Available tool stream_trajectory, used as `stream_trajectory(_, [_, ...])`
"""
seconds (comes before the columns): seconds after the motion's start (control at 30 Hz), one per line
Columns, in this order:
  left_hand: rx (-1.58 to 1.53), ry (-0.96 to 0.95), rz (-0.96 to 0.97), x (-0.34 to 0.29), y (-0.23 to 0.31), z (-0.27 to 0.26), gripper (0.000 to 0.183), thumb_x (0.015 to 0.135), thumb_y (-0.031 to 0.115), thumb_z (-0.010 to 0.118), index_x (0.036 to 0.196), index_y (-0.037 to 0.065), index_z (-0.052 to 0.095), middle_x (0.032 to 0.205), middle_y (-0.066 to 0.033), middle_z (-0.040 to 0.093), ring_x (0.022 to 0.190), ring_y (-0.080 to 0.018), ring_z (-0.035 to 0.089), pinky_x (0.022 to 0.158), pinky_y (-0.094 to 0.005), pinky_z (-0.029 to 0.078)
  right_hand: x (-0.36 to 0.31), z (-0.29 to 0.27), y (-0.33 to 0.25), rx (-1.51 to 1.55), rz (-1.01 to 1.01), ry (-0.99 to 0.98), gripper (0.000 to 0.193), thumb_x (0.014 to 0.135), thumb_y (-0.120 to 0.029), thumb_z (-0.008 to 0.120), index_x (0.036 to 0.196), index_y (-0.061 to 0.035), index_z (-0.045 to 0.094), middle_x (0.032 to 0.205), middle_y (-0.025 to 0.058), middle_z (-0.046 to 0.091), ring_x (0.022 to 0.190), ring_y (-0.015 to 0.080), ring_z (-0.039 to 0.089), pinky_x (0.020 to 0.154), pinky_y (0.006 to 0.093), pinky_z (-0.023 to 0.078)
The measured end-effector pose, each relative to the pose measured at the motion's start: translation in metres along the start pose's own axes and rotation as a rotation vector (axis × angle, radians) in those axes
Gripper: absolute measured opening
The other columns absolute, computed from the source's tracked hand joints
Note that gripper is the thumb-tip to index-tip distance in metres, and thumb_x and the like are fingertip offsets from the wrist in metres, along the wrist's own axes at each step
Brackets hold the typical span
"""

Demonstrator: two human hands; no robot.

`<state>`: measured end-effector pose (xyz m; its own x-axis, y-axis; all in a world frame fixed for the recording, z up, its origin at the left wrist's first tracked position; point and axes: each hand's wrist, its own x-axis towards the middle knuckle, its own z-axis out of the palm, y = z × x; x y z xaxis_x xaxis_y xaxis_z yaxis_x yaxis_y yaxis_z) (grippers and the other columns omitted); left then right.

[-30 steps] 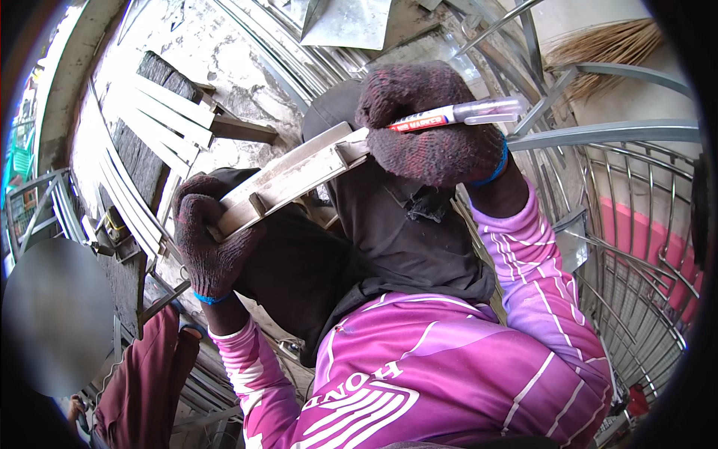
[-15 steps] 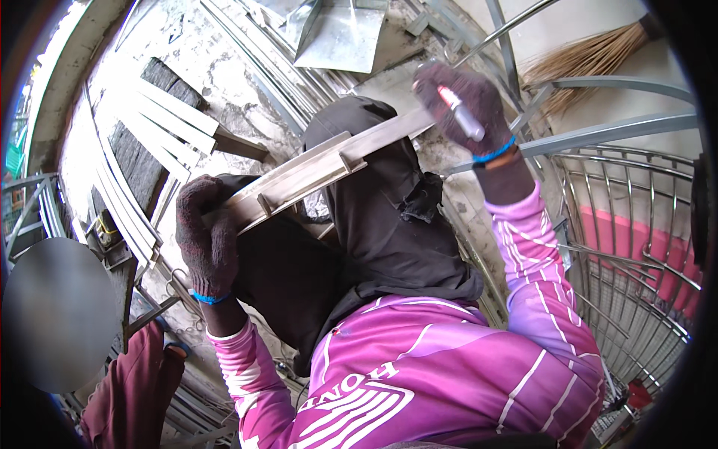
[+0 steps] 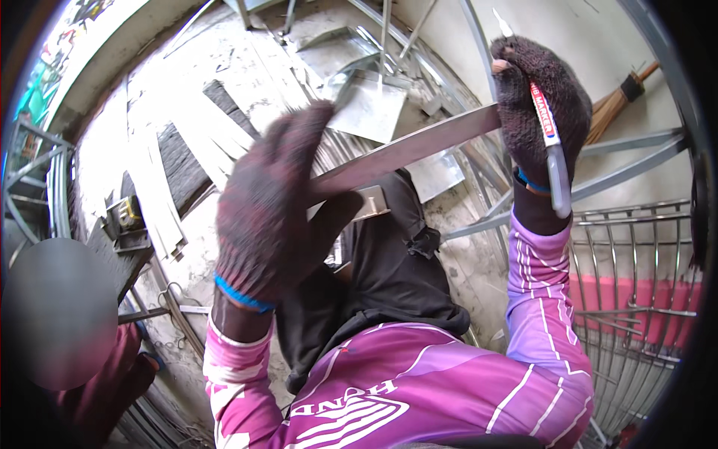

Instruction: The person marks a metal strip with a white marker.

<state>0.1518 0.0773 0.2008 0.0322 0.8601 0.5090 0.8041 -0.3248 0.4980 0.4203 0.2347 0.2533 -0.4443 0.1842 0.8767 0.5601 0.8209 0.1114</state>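
2 gloved hands (image 3: 273, 206) (image 3: 538, 105), 1 metal bar (image 3: 419, 146), 1 marker (image 3: 550, 142)

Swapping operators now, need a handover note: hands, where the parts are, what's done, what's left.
Left hand, gloved: closed on the near end of the long metal strip, held up in the air.
Right hand, gloved: holds the far end of the strip, with a marker pen in the same grip.
Around: cut metal sheets on the concrete floor, wire racks at right.
Done: no mark visible on the strip.
Left: any marking.

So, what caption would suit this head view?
Gloved left hand and right hand, with marker, hold a metal strip.
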Motion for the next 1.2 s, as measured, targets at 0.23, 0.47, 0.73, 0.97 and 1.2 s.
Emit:
stream_trajectory(0.23, [-0.851, 0.198, -0.438, -0.018, -0.024, -0.013, 0.02, 0.108, 0.025, 0.07, 0.113, 0.005, 0.068, 0.073, -0.0045, 0.065, 0.063, -0.0199, 0.063, 0.062, -0.035, 0.05, 0.045, -0.032, -0.011, 0.103, -0.071, 0.299, 0.031, 0.106, -0.027, 0.073, 0.116, 0.0027, 0.073, 0.108, 0.0167, 0.078, 0.108, 0.032, 0.075, 0.102, 0.0448, 0.058])
stream_trajectory(0.47, [-1.442, 0.602, -0.343, -0.021, -0.005, 0.018, 0.02, 0.11, 0.014, 0.063, 0.123, -0.001, 0.067, 0.113, -0.0135, 0.073, 0.105, -0.0234, 0.071, 0.095, -0.0399, 0.06, -0.042, 0.016, -0.12, 0.451, 0.138, -0.246, 0.048, 0.084, -0.016, 0.084, 0.13, -0.012, 0.07, 0.114, 0.0198, 0.07, 0.113, 0.0421, 0.069, 0.105, 0.0564, 0.05])
stream_trajectory(0.73, [-1.341, -0.046, -0.518, -0.033, 0.005, 0.065, 0.038, 0.11, 0.021, 0.064, 0.138, -0.004, 0.065, 0.121, -0.0144, 0.076, 0.112, -0.0219, 0.074, 0.099, -0.0356, 0.059, -0.099, 0.023, -0.084, 0.476, 0.325, -0.338, 0.038, 0.087, 0.006, 0.073, 0.123, -0.0024, 0.066, 0.109, 0.0194, 0.071, 0.103, 0.0354, 0.072, 0.094, 0.0419, 0.058])
stream_trajectory(0.97, [-0.294, 0.181, -0.332, -0.119, -0.074, -0.002, 0.05, 0.085, 0.008, 0.087, 0.131, -0.001, 0.07, 0.123, -0.0173, 0.073, 0.113, -0.028, 0.073, 0.097, -0.0405, 0.059, -0.175, -0.005, -0.019, 0.427, 0.529, -0.478, 0.034, 0.088, -0.009, 0.082, 0.118, -0.0012, 0.069, 0.108, 0.0188, 0.073, 0.101, 0.0366, 0.074, 0.09, 0.043, 0.059])
stream_trajectory(1.2, [0.114, -0.113, -0.158, -0.121, -0.093, 0.015, 0.131, 0.054, 0.028, 0.107, 0.164, 0.005, 0.04, 0.163, -0.024, 0.048, 0.153, -0.0453, 0.045, 0.125, -0.0534, 0.041, -0.204, 0.006, -0.023, 0.424, 0.644, -0.581, 0.022, 0.091, -0.007, 0.08, 0.11, -0.0001, 0.072, 0.104, 0.0176, 0.075, 0.095, 0.0327, 0.075, 0.087, 0.041, 0.059])
